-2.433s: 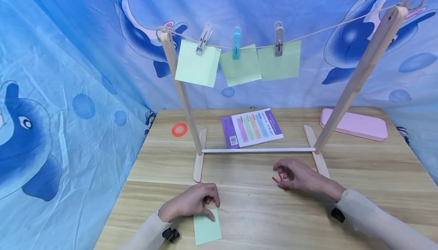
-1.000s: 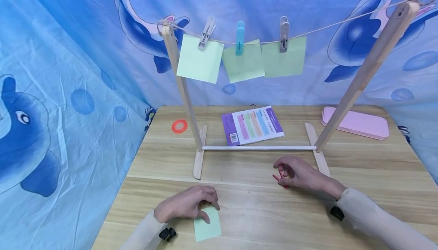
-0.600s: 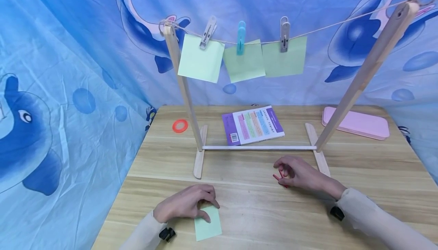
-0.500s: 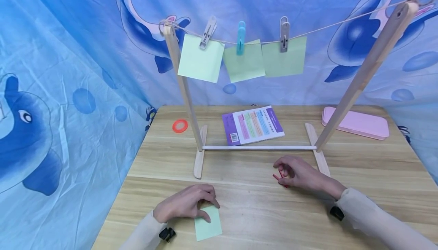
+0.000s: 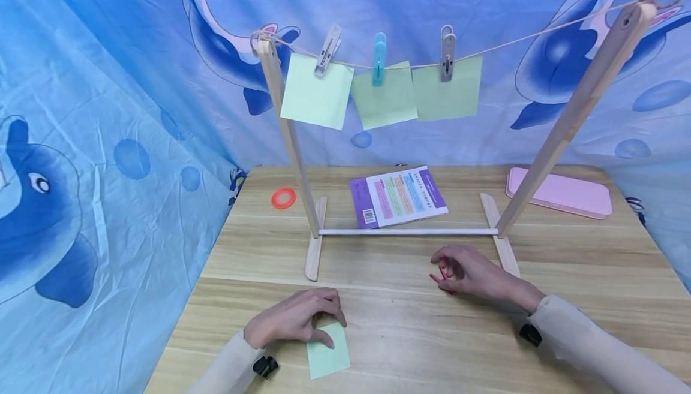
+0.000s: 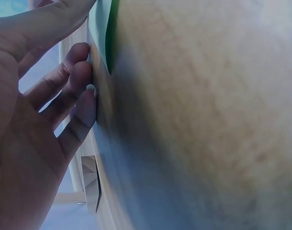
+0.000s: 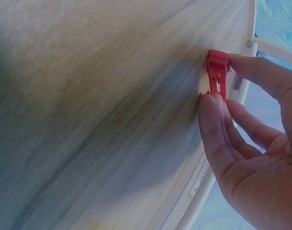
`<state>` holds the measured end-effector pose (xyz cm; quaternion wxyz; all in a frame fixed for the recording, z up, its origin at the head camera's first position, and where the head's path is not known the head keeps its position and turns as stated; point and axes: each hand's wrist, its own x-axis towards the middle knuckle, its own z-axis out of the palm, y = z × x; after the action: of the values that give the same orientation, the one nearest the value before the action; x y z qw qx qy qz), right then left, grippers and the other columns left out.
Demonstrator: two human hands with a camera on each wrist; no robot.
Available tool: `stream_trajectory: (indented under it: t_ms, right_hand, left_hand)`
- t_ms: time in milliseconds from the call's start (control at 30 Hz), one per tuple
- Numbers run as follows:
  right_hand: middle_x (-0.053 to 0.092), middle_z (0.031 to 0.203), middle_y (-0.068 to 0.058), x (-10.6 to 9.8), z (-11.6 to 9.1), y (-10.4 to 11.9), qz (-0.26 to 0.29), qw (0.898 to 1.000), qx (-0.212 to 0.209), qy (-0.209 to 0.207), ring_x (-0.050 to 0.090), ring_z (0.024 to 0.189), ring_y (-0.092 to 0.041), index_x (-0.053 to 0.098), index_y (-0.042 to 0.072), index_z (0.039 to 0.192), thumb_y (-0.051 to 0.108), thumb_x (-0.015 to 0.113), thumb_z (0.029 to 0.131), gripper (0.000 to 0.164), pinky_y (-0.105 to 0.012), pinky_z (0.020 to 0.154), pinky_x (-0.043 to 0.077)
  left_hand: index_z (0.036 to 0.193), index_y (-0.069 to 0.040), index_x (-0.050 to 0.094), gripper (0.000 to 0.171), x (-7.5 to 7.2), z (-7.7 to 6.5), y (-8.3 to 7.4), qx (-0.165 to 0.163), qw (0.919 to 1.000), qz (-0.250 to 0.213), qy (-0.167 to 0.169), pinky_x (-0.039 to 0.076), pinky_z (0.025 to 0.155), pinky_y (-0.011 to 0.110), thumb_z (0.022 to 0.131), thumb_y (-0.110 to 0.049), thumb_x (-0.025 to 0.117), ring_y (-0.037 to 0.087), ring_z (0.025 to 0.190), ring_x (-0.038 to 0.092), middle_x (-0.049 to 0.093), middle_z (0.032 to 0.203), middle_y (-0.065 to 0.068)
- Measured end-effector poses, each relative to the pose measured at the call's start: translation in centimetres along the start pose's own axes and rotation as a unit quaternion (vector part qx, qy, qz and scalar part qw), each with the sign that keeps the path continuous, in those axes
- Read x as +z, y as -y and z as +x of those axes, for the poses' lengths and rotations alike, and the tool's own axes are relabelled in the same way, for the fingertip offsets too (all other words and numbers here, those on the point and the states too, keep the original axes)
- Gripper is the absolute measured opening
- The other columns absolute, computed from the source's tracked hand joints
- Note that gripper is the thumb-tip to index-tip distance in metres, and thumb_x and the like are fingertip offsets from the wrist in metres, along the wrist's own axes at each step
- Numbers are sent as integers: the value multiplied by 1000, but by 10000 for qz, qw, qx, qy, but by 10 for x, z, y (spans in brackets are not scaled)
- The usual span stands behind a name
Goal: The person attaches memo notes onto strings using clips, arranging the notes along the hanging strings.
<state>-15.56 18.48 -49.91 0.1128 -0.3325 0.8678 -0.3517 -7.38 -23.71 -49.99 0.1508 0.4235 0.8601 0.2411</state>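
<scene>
My left hand (image 5: 299, 317) rests on a pale green paper square (image 5: 329, 361) lying on the table at the front. Its thumb lies over the paper and its index fingertip is at the upper right corner, the two tips apart. In the left wrist view one edge of the paper (image 6: 101, 36) bends up off the wood; the thumb and index tips are out of that frame. Right of centre, my right hand (image 5: 475, 273) pinches a small red clothespin (image 5: 444, 279) low at the tabletop. The right wrist view shows the clothespin (image 7: 218, 72) between its fingertips.
A wooden frame (image 5: 291, 154) carries a string (image 5: 518, 43) with three green papers (image 5: 317, 97) hung by a grey, a blue (image 5: 379, 58) and another grey clothespin (image 5: 447, 52). Behind its white crossbar (image 5: 410, 232) lie a book (image 5: 399, 196), a pink case (image 5: 572, 195) and a red-orange ring (image 5: 283, 198).
My left index finger has come down to the paper's corner and the thumb has shifted slightly left. The head view has tilted a little. My right hand keeps its hold on the red clothespin.
</scene>
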Motion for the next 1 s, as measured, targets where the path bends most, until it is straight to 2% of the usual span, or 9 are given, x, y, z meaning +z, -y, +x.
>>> stream_trajectory:
  t_ms: [167, 400, 533, 633, 767, 900, 1000]
  right_hand:
    - [66, 94, 0, 0, 0, -1, -20, 9999, 95, 52, 60, 83, -10, 68, 3, 120, 15, 85, 86, 40, -21, 70, 54]
    - [66, 92, -1, -1, 0, 0, 61, 10000, -18, -22, 60, 81, -10, 68, 2, 118, 14, 86, 85, 39, -21, 68, 54]
    - [66, 93, -1, -2, 0, 0, 99, 9999, 35, 3, 60, 81, -10, 68, 2, 119, 15, 86, 85, 40, -22, 68, 54]
    - [66, 93, -1, -3, 0, 0, 106, 9999, 32, 25, 59, 81, -10, 68, 2, 119, 15, 86, 85, 40, -23, 68, 54]
    - [66, 93, -1, -2, 0, -1, 110, 9999, 21, 14, 59, 80, -9, 68, 2, 119, 15, 86, 86, 40, -22, 67, 54]
    - [66, 94, -2, -1, 0, -1, 111, 9999, 42, 7, 59, 80, -9, 68, 2, 119, 14, 86, 86, 39, -21, 67, 54]
    - [67, 94, -1, -1, 0, -1, 63, 10000, 44, -35, 59, 81, -9, 68, 2, 119, 15, 86, 86, 39, -21, 67, 54]
  left_hand:
    - [113, -29, 75, 36, 0, 1, 1, 55, 10000, -18, 54, 50, 88, 14, 83, -46, 85, -2, 96, 58, 66, 108, -15]
    - [111, -29, 73, 34, 0, 3, 1, 31, 9999, 54, 125, 50, 88, 15, 84, -47, 84, -2, 98, 58, 65, 110, -16]
    - [114, -28, 73, 37, 0, 3, 1, -43, 10000, 8, 89, 50, 86, 14, 84, -45, 85, -1, 95, 57, 66, 111, -15]
    - [109, -25, 75, 32, -1, 3, 1, -162, 9998, -135, -18, 50, 80, 13, 84, -42, 86, -1, 88, 57, 68, 107, -14]
    - [98, -22, 77, 21, -3, 3, 0, -447, 9973, -578, -55, 53, 70, 13, 85, -34, 87, -5, 77, 58, 71, 93, -13]
    - [93, -16, 78, 16, -8, 1, -3, -958, 9859, -1371, -40, 57, 64, 16, 84, -23, 89, -7, 69, 61, 72, 82, -12]
    - [91, -14, 77, 16, -12, 1, -7, -1323, 9782, -1595, -125, 58, 63, 18, 82, -18, 90, -6, 68, 63, 72, 79, -11]
